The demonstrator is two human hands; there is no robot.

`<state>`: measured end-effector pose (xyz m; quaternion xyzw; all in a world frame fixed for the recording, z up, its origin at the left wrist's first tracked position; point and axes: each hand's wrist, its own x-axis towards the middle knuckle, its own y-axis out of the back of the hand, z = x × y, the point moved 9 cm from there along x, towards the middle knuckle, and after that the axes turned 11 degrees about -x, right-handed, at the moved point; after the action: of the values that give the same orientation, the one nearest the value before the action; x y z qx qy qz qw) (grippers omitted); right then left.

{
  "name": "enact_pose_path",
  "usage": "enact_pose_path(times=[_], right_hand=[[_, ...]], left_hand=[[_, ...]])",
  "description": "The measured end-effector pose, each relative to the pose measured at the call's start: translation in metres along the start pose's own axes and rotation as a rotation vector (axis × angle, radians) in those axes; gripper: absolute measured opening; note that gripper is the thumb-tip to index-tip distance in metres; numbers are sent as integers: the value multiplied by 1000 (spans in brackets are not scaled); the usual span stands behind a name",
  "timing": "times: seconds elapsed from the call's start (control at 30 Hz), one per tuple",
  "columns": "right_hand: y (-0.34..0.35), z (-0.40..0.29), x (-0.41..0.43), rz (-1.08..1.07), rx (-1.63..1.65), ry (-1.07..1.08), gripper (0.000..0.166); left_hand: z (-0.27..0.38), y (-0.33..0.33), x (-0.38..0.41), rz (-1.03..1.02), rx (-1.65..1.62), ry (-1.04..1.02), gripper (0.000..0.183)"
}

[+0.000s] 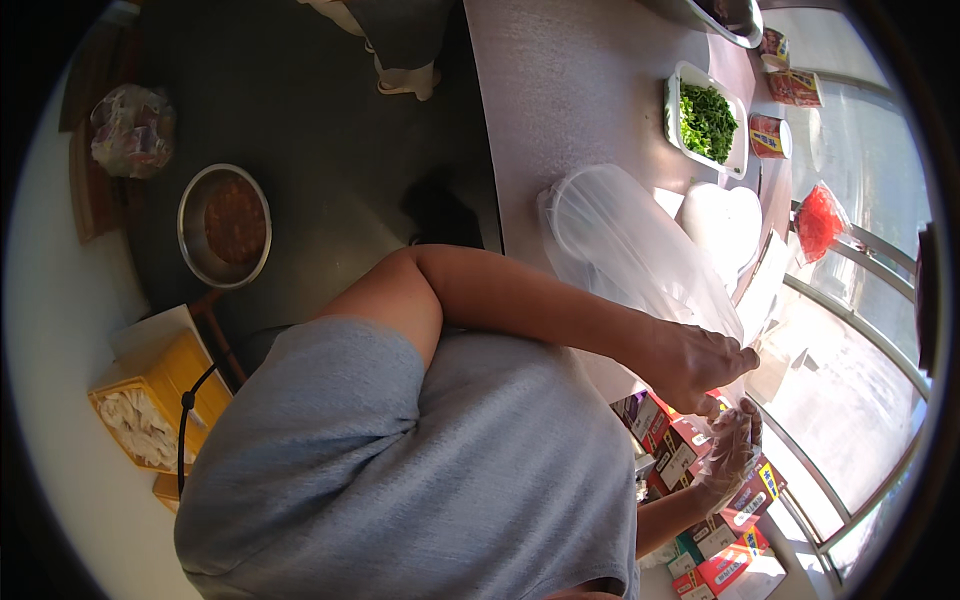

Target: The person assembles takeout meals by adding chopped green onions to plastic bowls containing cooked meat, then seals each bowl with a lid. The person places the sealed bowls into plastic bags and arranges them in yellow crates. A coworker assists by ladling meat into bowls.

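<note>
A large clear plastic bag [660, 247] lies on the metal counter, with round, stacked clear containers showing through its wide end. Its other end narrows towards my two hands. Bare of any glove, my left hand [694, 367] reaches across and grips the gathered end of the bag. My right hand [727, 454] wears a thin clear disposable glove. Its curled fingers meet the fingertips of my left hand at the bag's narrow end, though the exact grip is partly hidden.
Several printed cartons [720, 525] stand beneath my right arm. Further along the counter [570, 90] are a white tub of chopped greens [709, 124], printed paper cups [769, 136] and a red bag [819, 217]. A steel bowl [225, 225] and yellow bin [161, 390] stand behind; another person's foot [405, 79] shows.
</note>
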<state>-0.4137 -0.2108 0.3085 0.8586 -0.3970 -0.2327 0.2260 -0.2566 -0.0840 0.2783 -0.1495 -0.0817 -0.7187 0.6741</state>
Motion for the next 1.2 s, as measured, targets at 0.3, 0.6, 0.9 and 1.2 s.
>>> enact_pose_path(times=[0.3, 0.6, 0.9, 1.2], right_hand=[[-28, -14, 11, 24, 36, -103, 34], [3, -30, 19, 73, 451, 25, 45], [-31, -57, 32, -248, 477, 600, 63], [10, -49, -2, -137, 213, 556, 31]], left_hand=[[-21, -26, -3, -125, -8, -42, 60], [48, 125, -17, 440, -295, -171, 35], [43, 169, 8, 498, -328, 16, 30], [55, 153, 6, 439, -144, 140, 30]])
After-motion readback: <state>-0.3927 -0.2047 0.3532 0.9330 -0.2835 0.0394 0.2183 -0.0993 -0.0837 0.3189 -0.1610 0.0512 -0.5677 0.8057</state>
